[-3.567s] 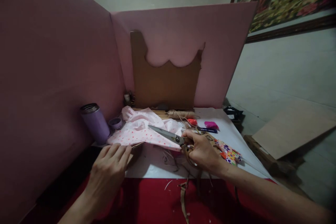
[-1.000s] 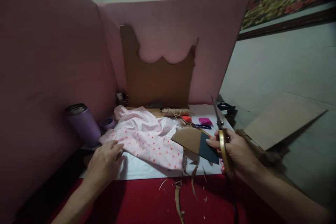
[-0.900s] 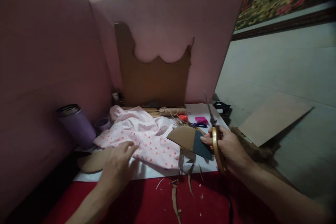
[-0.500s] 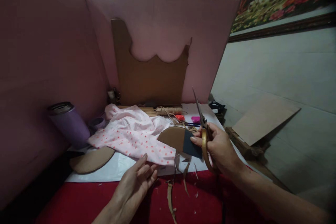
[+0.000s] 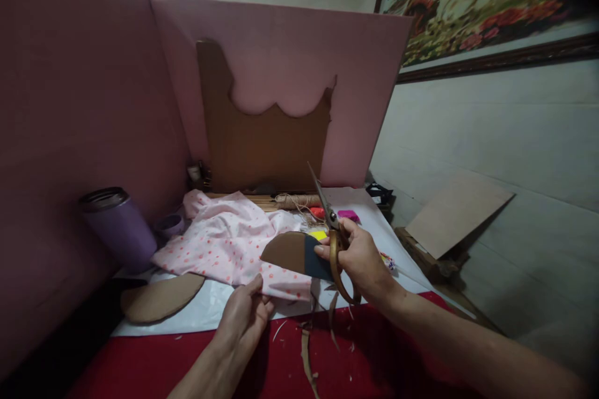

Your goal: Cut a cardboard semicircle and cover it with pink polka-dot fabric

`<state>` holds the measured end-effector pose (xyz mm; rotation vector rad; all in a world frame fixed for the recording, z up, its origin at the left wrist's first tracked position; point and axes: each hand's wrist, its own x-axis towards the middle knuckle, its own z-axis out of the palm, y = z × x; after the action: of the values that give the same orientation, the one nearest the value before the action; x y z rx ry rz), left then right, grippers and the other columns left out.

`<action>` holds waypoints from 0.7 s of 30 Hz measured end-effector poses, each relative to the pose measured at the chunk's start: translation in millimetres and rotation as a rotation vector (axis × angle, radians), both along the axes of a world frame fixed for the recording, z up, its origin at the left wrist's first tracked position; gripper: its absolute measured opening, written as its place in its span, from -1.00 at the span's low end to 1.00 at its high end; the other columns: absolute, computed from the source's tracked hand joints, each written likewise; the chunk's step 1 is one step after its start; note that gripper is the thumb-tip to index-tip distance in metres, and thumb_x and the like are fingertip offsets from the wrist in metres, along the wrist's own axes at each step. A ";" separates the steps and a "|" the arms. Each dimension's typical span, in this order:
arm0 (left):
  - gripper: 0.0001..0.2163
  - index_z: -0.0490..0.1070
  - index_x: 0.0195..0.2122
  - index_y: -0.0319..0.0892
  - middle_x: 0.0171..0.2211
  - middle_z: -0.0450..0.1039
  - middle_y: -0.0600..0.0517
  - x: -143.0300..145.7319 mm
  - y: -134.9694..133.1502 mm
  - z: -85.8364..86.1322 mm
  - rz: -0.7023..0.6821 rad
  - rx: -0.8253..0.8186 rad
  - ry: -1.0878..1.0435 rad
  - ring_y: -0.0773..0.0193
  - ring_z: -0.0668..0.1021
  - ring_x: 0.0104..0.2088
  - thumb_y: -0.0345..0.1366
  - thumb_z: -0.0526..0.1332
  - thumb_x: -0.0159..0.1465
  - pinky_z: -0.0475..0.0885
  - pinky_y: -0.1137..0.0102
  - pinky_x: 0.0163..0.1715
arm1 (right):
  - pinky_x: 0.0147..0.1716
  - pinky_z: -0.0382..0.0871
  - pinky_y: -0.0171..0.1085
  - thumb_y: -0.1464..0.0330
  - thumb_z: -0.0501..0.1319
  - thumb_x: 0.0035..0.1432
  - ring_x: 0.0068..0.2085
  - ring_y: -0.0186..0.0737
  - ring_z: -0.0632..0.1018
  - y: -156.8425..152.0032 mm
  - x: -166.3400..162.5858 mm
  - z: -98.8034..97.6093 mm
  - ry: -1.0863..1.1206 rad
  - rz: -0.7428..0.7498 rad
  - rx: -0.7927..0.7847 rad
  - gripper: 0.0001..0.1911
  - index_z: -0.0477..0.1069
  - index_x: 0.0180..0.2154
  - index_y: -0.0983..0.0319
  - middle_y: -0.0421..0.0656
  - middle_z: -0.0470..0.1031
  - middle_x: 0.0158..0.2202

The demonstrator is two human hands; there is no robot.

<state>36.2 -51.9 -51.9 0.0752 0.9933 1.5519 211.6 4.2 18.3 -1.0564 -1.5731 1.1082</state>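
My right hand (image 5: 362, 262) is closed around a pair of scissors (image 5: 334, 230) with gold-coloured handles, blades pointing up and away. The same hand pinches a half-round cardboard piece (image 5: 285, 249), brown with a dark blue end, over the cloth. At the front edge of the white cloth with pink-red dots (image 5: 224, 240), my left hand (image 5: 246, 312) has its thumb on top and fingers underneath, gripping the hem. A second half-round cardboard piece (image 5: 161, 300) lies to the left, partly on white sheeting (image 5: 206, 305).
A purple tumbler (image 5: 119, 227) and a roll of purple tape (image 5: 169, 224) stand left. Behind are twine (image 5: 297, 201), a magenta packet (image 5: 347, 216) and a large cut cardboard sheet (image 5: 266, 149) against pink panels (image 5: 281, 50). Cardboard scraps (image 5: 306, 355) lie on red cloth (image 5: 262, 368).
My right hand has moved left with the scissors and cardboard piece, uncovering something yellow behind. My left hand has closed its thumb onto the dotted cloth's edge. The view has shifted slightly.
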 end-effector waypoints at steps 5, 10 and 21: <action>-0.79 0.41 -0.42 -0.33 -0.53 0.53 -0.11 -3.2 -11.8 -8.2 -0.027 0.096 0.013 0.20 0.61 -0.44 -0.61 0.00 0.21 0.54 0.34 -0.36 | -0.53 0.31 -0.34 0.38 0.33 -0.22 -0.51 -0.29 0.43 -2.3 -14.9 -4.8 -0.005 0.040 -0.096 -0.69 0.20 -0.47 0.19 -0.34 0.35 -0.58; -0.83 0.45 -0.39 -0.36 -0.51 0.55 -0.11 -4.2 -14.9 -13.0 -0.100 0.161 0.029 0.12 0.62 -0.35 -0.66 0.11 0.11 0.53 0.27 -0.26 | -0.53 0.31 -0.34 0.40 0.33 -0.22 -0.50 -0.29 0.42 2.6 -26.1 -13.6 -0.047 0.054 -0.057 -0.72 0.22 -0.47 0.20 -0.32 0.37 -0.55; -0.79 0.38 -0.50 -0.26 -0.52 0.53 -0.02 -3.6 -18.9 -16.2 -0.046 0.170 -0.007 0.25 0.60 -0.44 -0.69 0.11 0.09 0.52 0.32 -0.24 | -0.37 0.32 -0.28 0.41 0.30 -0.15 -0.39 -0.23 0.47 3.3 -27.7 -20.7 -0.072 0.101 0.088 -0.75 0.26 -0.39 0.19 -0.25 0.46 -0.43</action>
<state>32.6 -70.9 -68.1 0.2105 0.8466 1.5905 183.9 7.5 -2.3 -0.9764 -1.7329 1.0685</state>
